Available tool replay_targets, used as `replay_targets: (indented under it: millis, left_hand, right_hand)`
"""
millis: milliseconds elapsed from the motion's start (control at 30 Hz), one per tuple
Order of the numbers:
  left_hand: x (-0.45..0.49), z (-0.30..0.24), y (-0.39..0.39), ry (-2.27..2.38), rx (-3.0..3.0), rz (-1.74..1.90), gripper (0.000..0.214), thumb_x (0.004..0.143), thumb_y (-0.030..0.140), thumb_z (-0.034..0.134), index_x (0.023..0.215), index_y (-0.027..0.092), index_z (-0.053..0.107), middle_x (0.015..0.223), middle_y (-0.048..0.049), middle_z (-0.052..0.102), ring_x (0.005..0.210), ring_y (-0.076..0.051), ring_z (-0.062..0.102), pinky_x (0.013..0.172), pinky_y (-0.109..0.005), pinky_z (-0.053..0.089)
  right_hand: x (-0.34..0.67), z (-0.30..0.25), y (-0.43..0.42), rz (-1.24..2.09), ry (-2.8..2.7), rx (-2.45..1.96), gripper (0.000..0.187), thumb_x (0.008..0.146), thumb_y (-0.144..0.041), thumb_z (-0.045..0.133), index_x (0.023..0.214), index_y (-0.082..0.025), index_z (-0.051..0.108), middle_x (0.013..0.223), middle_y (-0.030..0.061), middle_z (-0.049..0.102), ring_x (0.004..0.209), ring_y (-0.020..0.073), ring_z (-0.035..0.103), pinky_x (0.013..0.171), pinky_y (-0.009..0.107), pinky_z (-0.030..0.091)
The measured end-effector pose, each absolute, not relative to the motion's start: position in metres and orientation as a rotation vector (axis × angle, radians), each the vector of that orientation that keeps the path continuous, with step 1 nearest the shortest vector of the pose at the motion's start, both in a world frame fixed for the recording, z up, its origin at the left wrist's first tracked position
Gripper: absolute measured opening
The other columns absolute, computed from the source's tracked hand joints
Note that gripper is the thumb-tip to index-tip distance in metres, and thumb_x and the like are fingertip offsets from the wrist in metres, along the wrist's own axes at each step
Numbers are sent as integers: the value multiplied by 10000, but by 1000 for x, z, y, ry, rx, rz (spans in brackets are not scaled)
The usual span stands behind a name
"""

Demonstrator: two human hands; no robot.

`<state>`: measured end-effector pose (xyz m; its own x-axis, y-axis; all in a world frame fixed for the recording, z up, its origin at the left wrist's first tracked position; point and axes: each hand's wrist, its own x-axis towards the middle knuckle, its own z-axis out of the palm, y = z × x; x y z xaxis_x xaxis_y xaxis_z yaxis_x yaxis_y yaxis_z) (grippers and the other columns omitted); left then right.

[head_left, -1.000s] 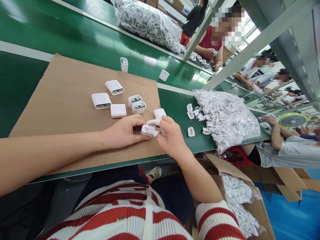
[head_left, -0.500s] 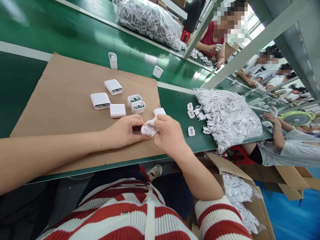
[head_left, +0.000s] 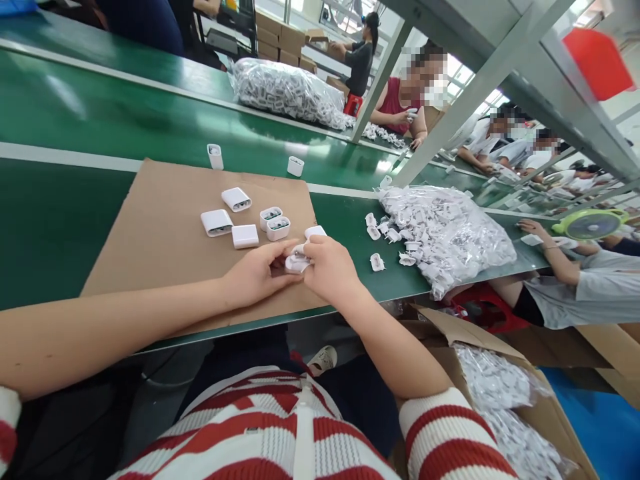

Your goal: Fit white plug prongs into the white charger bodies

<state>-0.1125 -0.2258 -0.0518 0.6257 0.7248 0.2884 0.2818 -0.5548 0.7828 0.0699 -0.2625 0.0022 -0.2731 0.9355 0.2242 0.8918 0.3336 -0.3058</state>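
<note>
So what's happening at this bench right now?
A person in a red-and-white striped top has both hands together over a cardboard sheet on a green bench. The left hand and right hand pinch one small white plastic part between them. Beside them on the cardboard lie several white charger shells, some open with electronics showing. A bag of white plug pieces sits to the right. Other people work further along the line.

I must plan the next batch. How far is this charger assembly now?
Looks done: three closed white housings lie on the cardboard sheet. In hand: the left hand and right hand press one white part together. Left: two open housings showing their insides, and a large bag of plug pieces.
</note>
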Motion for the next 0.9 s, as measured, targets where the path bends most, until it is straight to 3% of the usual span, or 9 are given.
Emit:
replay_targets:
  millis: [67,133,267,367,500,600,767,833,900]
  left_hand:
    - [-113,-52,-227,808,2213,768,419,940,509,628,1209,189,657,1030,-71,692,890,-219,629,812,-336,514]
    - [-115,-50,-228,845,2321,728,397,953,518,602,1150,183,684,1020,-86,699,924,-238,634,839,-354,511]
    - [-127,-27,-235,861,2343,755,345,961,475,605,1156,204,689,1095,-73,731,972,-228,669,847,-334,533]
    - [-152,0,-221,982,2390,1082,289,944,386,635,1163,203,685,1153,-49,728,1048,-205,664,945,-316,517]
    - [-208,18,-139,1730,2229,1432,426,882,437,699,1202,157,677,1145,-30,701,966,-168,613,877,-282,506]
    - [-257,12,-56,2155,1981,1292,446,854,482,700,1120,124,709,971,-1,669,813,-123,526,813,-260,465]
    - [-310,-3,22,2338,1624,969,469,742,425,766,1087,118,686,769,44,464,757,-108,395,802,-258,391]
    - [-312,-6,27,2321,1561,883,515,738,455,772,1088,98,648,855,27,491,864,-127,436,879,-294,385]
    - [-303,-7,22,2356,1537,1009,644,781,563,733,1165,72,574,1115,-18,532,1118,-198,440,1028,-387,338]
  right_hand:
    - [74,-6,-262,261,-2144,-1589,186,680,-28,610,722,-201,665,752,19,581,748,182,548,609,286,366]
    - [82,-17,-262,415,-2000,-1508,245,730,-84,649,925,-213,721,819,12,646,788,184,592,682,290,447]
    - [119,-43,-272,317,-1721,-1431,494,840,-311,708,1320,-235,619,1202,87,662,1095,248,604,940,397,498]
    - [159,-62,-283,-140,-1520,-1792,450,881,-374,665,1280,-168,637,1301,195,569,1211,364,493,1017,541,405]
    - [198,-82,-284,-206,-1505,-2103,352,933,-231,468,1192,-80,653,1148,252,587,1059,370,500,932,528,393]
    - [205,-88,-278,-158,-1550,-1997,350,943,-181,367,1129,-135,660,1050,194,612,1018,337,515,926,490,398]
    - [200,-89,-279,-84,-1493,-1817,219,994,-292,438,1019,-198,634,1129,180,609,1093,318,588,943,479,462]
    - [199,-89,-282,-57,-1412,-1763,176,990,-340,504,1013,-210,620,1201,188,606,1109,310,606,953,484,484]
    - [197,-90,-284,18,-1273,-1707,194,966,-394,576,1050,-221,594,1253,190,610,1046,285,631,909,475,517]
